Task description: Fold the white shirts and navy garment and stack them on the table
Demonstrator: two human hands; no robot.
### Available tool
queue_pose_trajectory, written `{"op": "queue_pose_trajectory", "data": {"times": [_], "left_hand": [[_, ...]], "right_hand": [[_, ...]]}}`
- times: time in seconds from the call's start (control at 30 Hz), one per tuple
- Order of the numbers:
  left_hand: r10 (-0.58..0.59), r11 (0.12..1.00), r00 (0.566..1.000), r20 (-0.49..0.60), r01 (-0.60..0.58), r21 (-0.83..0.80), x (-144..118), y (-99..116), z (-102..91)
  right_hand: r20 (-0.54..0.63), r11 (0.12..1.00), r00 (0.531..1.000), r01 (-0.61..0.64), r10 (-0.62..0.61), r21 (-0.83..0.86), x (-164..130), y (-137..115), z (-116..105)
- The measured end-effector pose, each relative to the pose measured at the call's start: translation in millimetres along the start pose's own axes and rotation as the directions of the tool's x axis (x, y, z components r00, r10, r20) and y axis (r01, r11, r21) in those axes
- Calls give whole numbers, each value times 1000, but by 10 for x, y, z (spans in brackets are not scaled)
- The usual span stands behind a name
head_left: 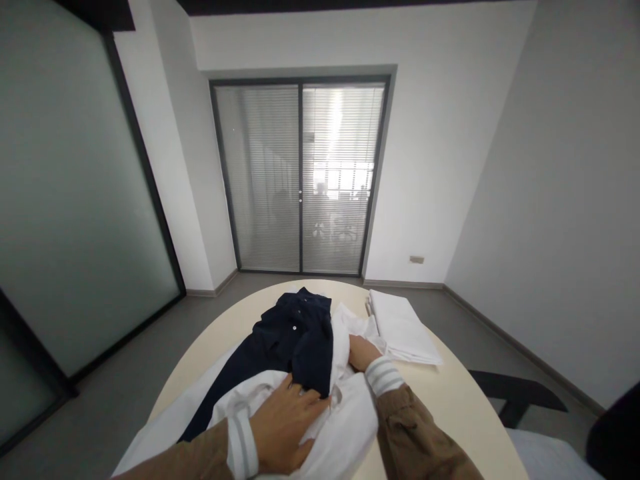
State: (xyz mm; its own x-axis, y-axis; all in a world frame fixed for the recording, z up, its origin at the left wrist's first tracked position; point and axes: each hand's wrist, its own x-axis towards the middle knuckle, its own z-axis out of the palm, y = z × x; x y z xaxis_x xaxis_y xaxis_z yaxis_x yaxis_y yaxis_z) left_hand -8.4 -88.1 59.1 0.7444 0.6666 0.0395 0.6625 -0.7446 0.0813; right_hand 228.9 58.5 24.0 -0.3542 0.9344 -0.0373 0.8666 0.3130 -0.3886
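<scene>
Head view: a bare white room closes in around a sliding glass door (300,177) with lowered blinds, straight ahead past the table. On the left runs a frosted glass partition (75,200). The oval cream table (450,393) fills the lower middle. Spread across its near end is a loose white garment (345,427), rumpled and hanging toward the near edge. On top of it lies a dark navy shirt (295,340), its buttoned front facing up and its collar pointing toward the door. To the right of the navy shirt, well toward the far edge, sits a neatly folded white cloth (403,327). A dark chair (515,397) stands off the table's right side. The left hand (283,427) lies flat with fingers spread, pressing the white garment just where it meets the navy hem. The right hand (361,352) rests on white fabric beside the navy shirt; its fingers are tucked into the cloth, so I cannot tell whether they pinch anything.
</scene>
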Motion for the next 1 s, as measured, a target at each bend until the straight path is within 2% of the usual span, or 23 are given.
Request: {"op": "queue_pose_trajectory", "data": {"times": [0.1,0.2,0.27,0.37,0.4,0.47,0.53,0.57,0.67,0.73,0.8,0.87,0.93,1.0], "left_hand": [[-159,987,980,-120,160,-7,-17,-125,21],[-350,937,919,-184,345,-58,-25,-372,-16],[-441,897,883,-161,426,-121,-54,-502,-136],[-480,868,872,-97,456,-196,-133,-537,-467],[-478,868,871,-110,451,-207,-156,-512,-598],[-442,896,851,-283,404,-185,-178,-438,-849],[-331,943,837,-436,284,-172,-154,-357,-1039],[-272,961,838,-473,208,-184,-126,-315,-1101],[-104,965,895,-434,-14,-261,-15,-164,-1141],[-50,949,922,-384,-76,-306,48,-41,-1076],[-88,936,915,-394,-59,-346,77,76,-988],[-220,910,865,-451,15,-415,54,164,-924],[-357,860,810,-465,91,-502,-25,211,-920],[-421,822,799,-430,136,-553,-149,219,-970]], "right_hand": [[2,998,1000,-29,29,59,-38,50,-133],[9,951,1000,11,-15,310,-172,34,-426],[-76,850,989,149,-128,505,-313,-60,-675],[-247,783,941,330,-230,527,-538,-287,-1007],[-295,754,924,373,-245,541,-602,-366,-1086],[-371,681,896,431,-245,592,-701,-511,-1184],[-414,595,881,463,-229,657,-772,-649,-1210],[-426,543,876,476,-225,692,-801,-727,-1202],[-466,317,850,524,-245,790,-877,-1036,-1125],[-516,127,827,550,-225,826,-912,-1300,-1068],[-551,-21,823,554,-135,832,-922,-1563,-1040],[-580,-121,814,573,-29,810,-901,-1780,-1053],[-602,-171,794,607,82,776,-847,-1925,-1098],[-610,-187,771,636,184,748,-761,-1993,-1164]]}}
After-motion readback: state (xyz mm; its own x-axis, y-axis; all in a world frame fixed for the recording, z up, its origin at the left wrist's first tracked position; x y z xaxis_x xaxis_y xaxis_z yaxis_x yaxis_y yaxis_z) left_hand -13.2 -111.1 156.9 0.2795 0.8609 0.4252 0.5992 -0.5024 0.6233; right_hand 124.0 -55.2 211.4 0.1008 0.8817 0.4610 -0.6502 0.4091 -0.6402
